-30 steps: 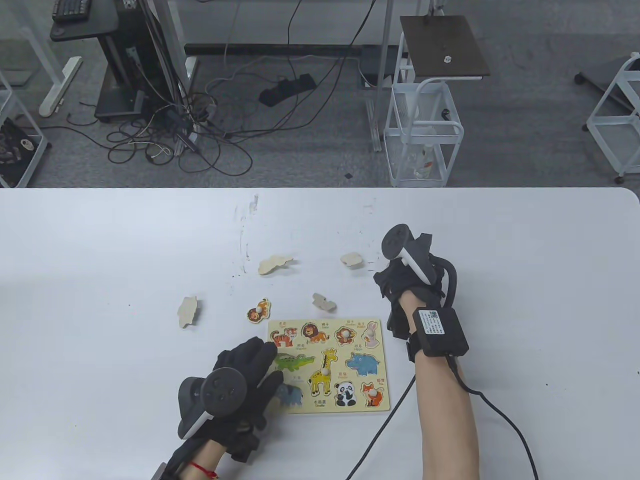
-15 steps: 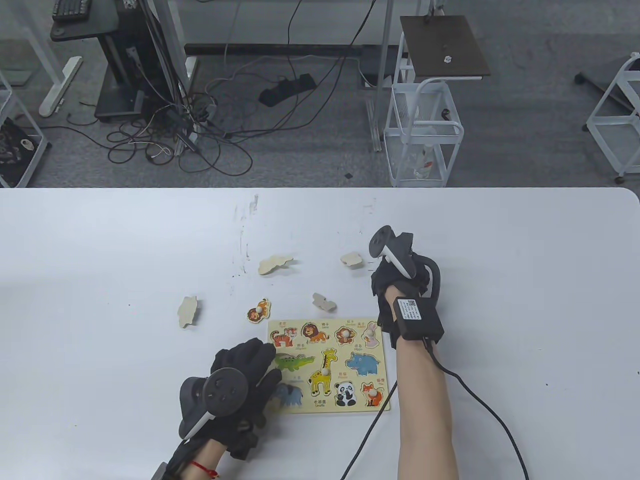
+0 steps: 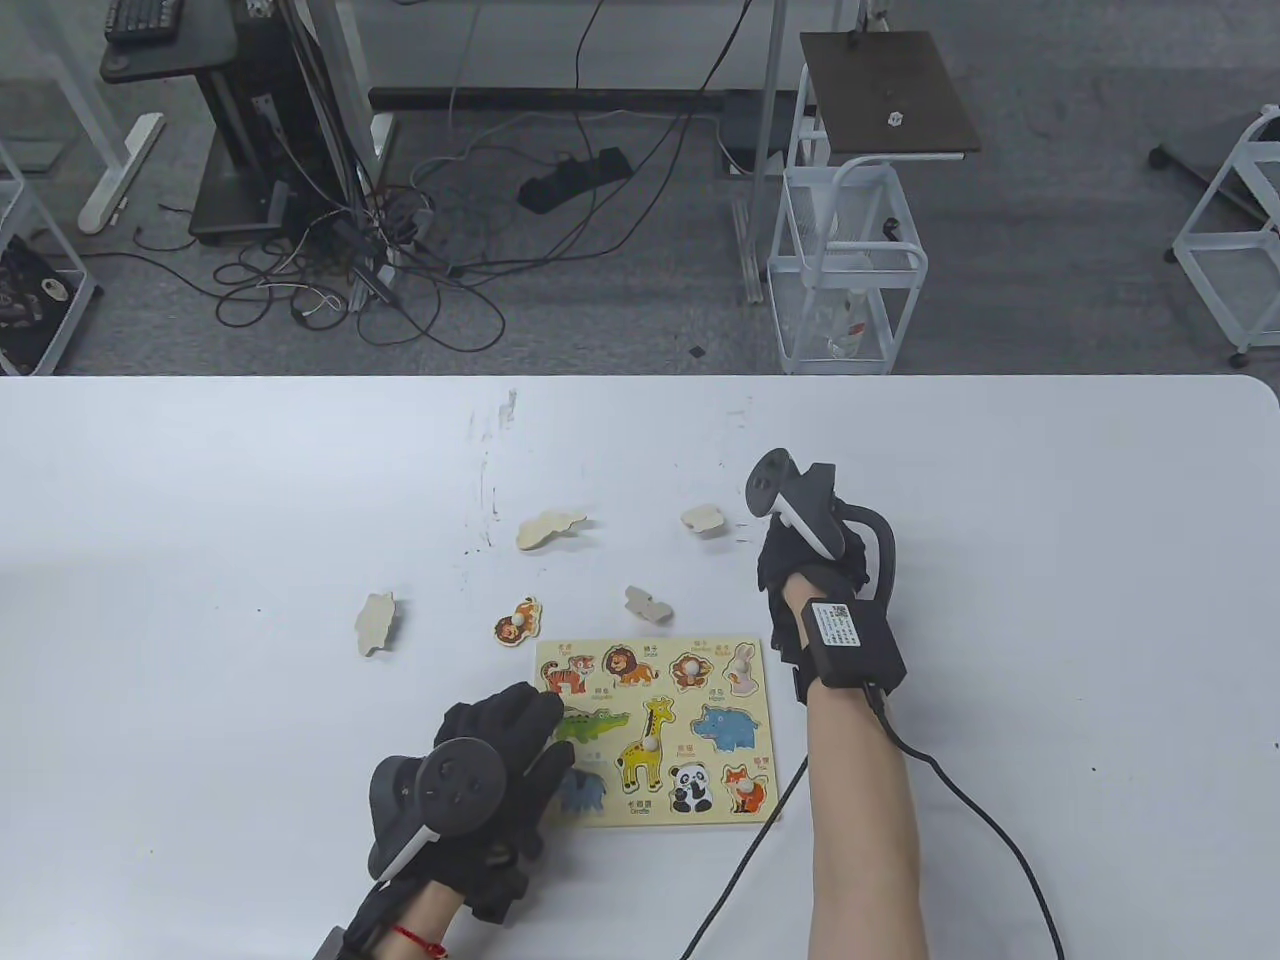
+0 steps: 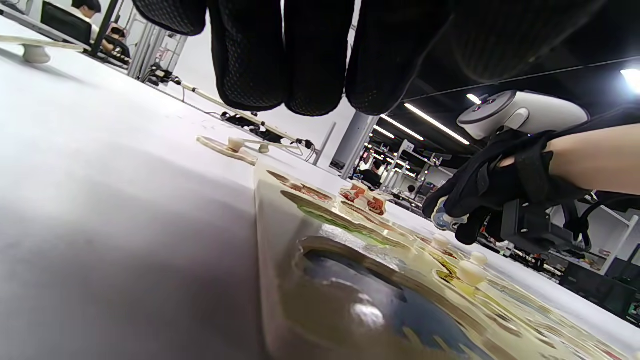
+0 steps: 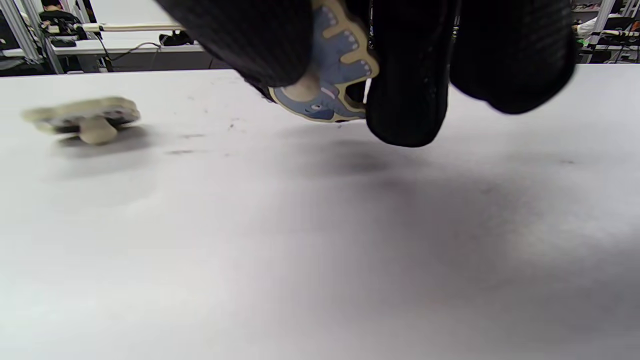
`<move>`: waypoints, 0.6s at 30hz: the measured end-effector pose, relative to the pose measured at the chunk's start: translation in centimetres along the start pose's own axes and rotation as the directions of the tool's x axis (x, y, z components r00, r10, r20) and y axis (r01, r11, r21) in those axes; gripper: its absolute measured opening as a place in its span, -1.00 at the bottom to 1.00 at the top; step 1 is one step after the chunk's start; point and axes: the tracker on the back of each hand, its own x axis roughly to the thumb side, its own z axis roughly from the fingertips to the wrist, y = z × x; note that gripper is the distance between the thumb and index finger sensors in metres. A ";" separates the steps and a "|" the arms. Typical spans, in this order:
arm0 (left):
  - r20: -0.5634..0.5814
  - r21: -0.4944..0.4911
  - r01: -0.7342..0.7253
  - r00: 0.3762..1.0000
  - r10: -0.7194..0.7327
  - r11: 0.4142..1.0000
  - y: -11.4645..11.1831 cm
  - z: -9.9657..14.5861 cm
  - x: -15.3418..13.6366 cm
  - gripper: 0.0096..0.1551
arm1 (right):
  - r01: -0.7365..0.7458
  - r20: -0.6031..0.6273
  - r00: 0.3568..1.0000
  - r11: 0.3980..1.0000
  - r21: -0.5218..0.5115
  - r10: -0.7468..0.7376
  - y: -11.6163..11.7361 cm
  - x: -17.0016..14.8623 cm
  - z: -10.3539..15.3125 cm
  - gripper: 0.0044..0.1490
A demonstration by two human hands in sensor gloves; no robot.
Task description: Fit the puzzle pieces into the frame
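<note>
**Right wrist view: elephant piece held, its slot lies down-left**

Right wrist view shows the right hand (image 5: 350,65) pinching the blue elephant piece (image 5: 327,75) just above the table (image 5: 320,250). Seen from the table view, this hand hovers right of centre, beyond the frame's (image 3: 655,810) upper right corner. The elephant slot (image 3: 585,792) sits at the frame's lower left, beside the left hand (image 3: 500,750), which rests flat, fingers spread, on that edge.
</note>
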 end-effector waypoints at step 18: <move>0.043 -0.021 0.013 0.999 -0.012 1.000 -0.4 0.5 0.9 -0.33 | 0.568 0.426 0.744 0.823 0.001 -0.515 -6.3 -6.8 15.8 -0.43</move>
